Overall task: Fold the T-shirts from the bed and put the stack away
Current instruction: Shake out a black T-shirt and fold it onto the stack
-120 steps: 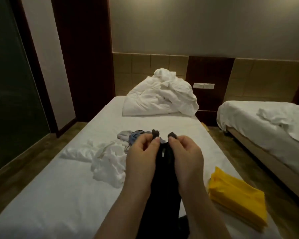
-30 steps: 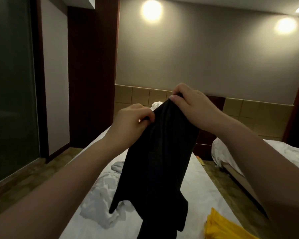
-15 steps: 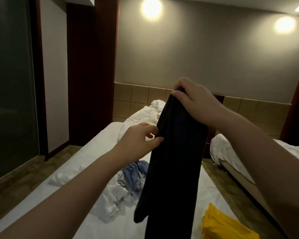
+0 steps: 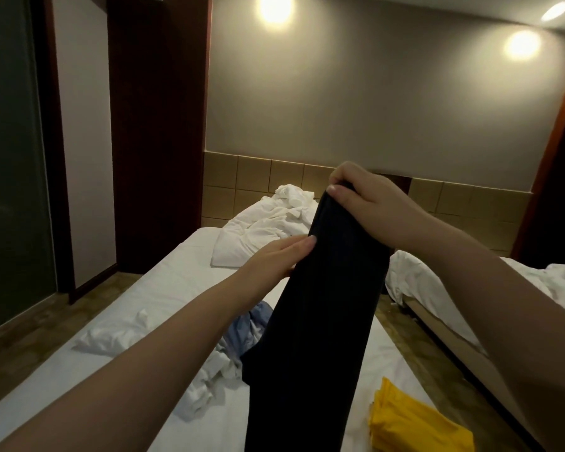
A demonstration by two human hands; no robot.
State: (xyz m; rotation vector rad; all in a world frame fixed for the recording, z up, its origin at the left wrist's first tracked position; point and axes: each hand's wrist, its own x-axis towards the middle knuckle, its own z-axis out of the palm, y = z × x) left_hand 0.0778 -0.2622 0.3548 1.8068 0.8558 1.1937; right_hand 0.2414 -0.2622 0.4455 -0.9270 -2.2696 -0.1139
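Observation:
A black T-shirt point(image 4: 323, 305) hangs lengthwise in front of me, folded into a narrow strip over the bed point(image 4: 163, 282). My right hand point(image 4: 366, 207) grips its top edge. My left hand point(image 4: 274, 259) has straight fingers laid against the shirt's left edge a little below the top. On the sheet lie a crumpled white T-shirt point(image 4: 206, 383) and a blue one point(image 4: 245, 331), partly hidden behind the black cloth. A folded yellow T-shirt point(image 4: 411, 422) sits at the bed's near right.
A heap of white duvet and pillow point(image 4: 268, 230) fills the head of the bed. A second bed point(image 4: 437, 288) stands to the right across a narrow floor gap. A dark glass panel point(image 4: 10, 158) and brown wall posts line the left.
The black shirt has gone from spread between both hands to hanging as a narrow strip. My left hand has let go of the top edge and now lies flat along the side, lower down.

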